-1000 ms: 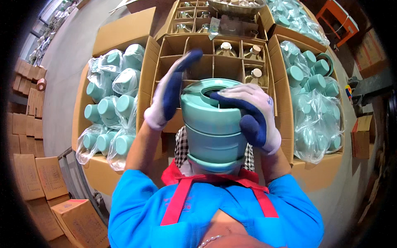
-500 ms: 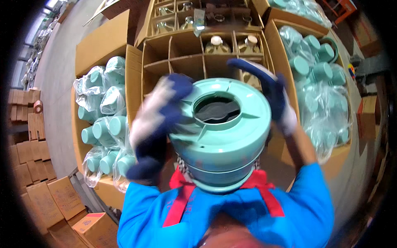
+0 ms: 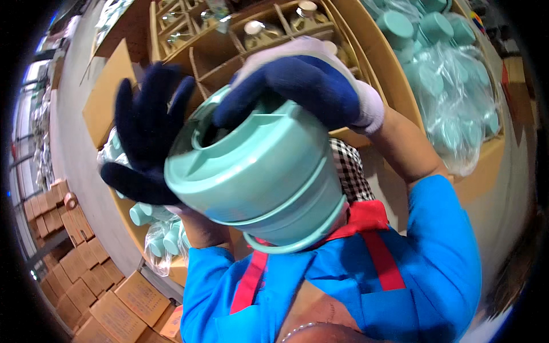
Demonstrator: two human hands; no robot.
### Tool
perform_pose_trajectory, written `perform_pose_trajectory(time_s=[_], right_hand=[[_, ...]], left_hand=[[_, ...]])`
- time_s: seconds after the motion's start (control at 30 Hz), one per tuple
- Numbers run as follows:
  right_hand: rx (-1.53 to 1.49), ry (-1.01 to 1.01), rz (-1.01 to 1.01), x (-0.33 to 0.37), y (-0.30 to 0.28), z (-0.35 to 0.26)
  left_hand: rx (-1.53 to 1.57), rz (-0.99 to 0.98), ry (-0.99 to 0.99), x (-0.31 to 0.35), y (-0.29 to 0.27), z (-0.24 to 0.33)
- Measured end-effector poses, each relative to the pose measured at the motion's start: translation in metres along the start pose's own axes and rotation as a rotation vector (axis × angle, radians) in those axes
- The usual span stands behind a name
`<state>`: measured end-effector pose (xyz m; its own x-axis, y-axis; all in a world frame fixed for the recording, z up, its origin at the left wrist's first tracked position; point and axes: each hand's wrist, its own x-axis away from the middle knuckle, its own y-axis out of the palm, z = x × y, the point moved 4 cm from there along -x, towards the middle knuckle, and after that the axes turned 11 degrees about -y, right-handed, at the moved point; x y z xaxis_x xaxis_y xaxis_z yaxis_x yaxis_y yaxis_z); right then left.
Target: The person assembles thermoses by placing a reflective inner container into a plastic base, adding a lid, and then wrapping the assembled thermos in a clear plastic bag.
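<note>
In front of my chest is a large, round turquoise plastic tub [image 3: 263, 171], tilted to the left. Its stepped sides narrow toward a rim at my bib, and a round opening with ribs around it is in its upper face. My right hand [image 3: 303, 86], in a white glove with a dark blue palm, grips across that upper face, the fingers curled at the opening and hiding part of it. My left hand [image 3: 148, 131], gloved alike, is held up at the tub's left side with fingers spread. Whether its thumb side touches the tub, I cannot tell.
A divided carton [image 3: 209, 54] ahead holds clear bottles with pale caps [image 3: 309, 16]. At right, an open carton is full of turquoise cups [image 3: 437, 28] in plastic bags. More bagged cups [image 3: 168, 240] sit at left. Stacked brown boxes [image 3: 134, 303] stand at lower left.
The tub has tipped over to the left. My right hand has come from beside it onto its top and taken hold; my left hand has spread its fingers. The view has turned.
</note>
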<state>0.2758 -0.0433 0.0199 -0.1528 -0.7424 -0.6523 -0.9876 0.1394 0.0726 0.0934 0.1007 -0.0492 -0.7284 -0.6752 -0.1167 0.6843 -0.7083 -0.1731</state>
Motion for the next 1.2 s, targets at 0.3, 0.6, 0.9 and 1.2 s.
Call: perform_pose_trajectory(time_s=[0.3,0.6,0.9,1.2], right_hand=[[0.635,-0.37,0.002,0.033,-0.022,-0.019],[-0.381,0.09,0.135,0.035,-0.02,0.007],[-0.07,-0.18,0.641,0.059,-0.093,0.042],[-0.123,0.221,1.031,0.26,-0.138,0.113]], left_hand=[[-0.015,-0.089,-0.023,-0.016,0.04,-0.013],[-0.048,-0.139,0.013,-0.018,0.055,0.011],[-0.167,-0.202,0.039,-0.022,0.079,0.014],[-0.921,-0.665,0.059,0.016,0.16,-0.026]])
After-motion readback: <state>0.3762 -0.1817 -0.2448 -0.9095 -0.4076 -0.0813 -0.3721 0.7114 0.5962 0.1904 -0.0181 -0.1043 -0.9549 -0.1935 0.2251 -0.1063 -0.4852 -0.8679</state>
